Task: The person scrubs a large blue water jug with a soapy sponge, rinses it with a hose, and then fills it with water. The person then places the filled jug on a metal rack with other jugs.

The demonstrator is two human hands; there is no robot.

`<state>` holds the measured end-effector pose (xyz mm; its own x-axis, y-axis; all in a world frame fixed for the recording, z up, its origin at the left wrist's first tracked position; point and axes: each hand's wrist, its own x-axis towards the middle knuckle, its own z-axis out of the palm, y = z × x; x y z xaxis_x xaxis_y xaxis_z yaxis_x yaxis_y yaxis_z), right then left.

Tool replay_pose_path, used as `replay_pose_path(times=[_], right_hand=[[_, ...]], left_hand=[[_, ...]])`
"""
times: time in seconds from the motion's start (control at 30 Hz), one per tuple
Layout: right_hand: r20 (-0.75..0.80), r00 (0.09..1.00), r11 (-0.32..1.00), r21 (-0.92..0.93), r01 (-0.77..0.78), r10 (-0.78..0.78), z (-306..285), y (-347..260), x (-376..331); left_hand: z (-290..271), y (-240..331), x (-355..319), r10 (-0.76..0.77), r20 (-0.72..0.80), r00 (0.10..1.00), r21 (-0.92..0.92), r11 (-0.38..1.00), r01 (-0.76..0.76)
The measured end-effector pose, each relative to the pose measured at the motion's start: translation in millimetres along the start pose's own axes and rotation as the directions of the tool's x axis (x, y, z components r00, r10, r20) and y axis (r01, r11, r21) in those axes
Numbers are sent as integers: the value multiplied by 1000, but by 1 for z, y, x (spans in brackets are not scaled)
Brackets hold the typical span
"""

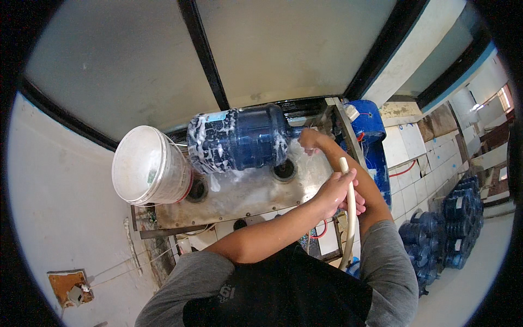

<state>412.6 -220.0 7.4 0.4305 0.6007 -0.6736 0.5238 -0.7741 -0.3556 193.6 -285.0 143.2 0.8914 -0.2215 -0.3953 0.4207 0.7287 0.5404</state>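
A large blue water jug (237, 139) lies on its side on a wet metal wash stand (245, 196), streaked with white suds. My right hand (309, 139) reaches across to the jug's neck and grips it. My left hand (339, 192) is closed around a cream hose (351, 223) whose tip points up, a little to the right of the jug. The stand has two round holes, one (284, 170) just below the jug's neck and one (196, 189) at the left.
A white plastic bucket (148, 163) lies tipped at the stand's left end, touching the jug's base. A blue barrel (371, 126) stands behind the stand at the right. Several blue jugs (455, 220) are stacked on the floor at the far right. A broken wall socket (70, 288) is at lower left.
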Motion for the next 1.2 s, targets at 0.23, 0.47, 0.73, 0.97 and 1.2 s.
replay_pose_path(times=[0.23,0.47,0.73,0.97,1.2], right_hand=[[-126,887,-519,771,369,444,37,16,-3],[-366,807,-391,732,557,464,38,34,20],[-276,959,949,315,30,61,46,3,-28],[-248,900,817,-549,175,-359,74,33,-12],[-58,982,827,-549,117,-177,38,18,-10]], left_hand=[[-2,-2,21,7,-73,997,-46,999,-11],[-10,-3,32,36,-138,990,-44,998,-42],[-39,5,50,80,-281,956,-93,990,-110],[-47,-10,63,53,-326,944,-161,981,-111],[-2,-25,51,-12,-223,975,-92,996,-9]])
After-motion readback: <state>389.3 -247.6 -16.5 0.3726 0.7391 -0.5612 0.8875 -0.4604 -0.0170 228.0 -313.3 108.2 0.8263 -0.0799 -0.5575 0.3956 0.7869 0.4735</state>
